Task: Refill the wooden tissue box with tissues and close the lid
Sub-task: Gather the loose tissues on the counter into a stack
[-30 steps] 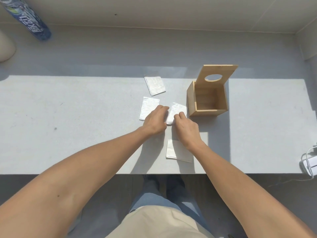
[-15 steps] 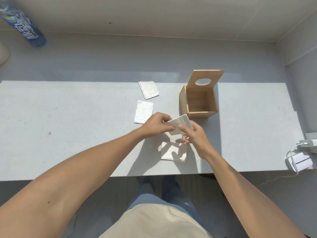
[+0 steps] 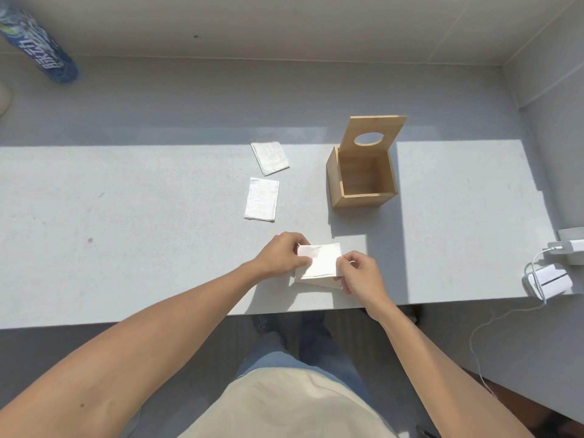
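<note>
bright sunlight | hard shadows on table (image 3: pixel 126 216) | wide-angle edge distortion

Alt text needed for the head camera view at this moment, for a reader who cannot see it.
Both hands, left hand and right hand, hold a folded tissue just above another tissue near the front edge of a grey table. Beyond them stands an empty wooden tissue box with its lid raised, and two more folded tissues lie to its left.

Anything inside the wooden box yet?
The wooden box, lid up, shows only bare wood; its near wall hides the front floor strip. Both hands hold one tissue.
</note>
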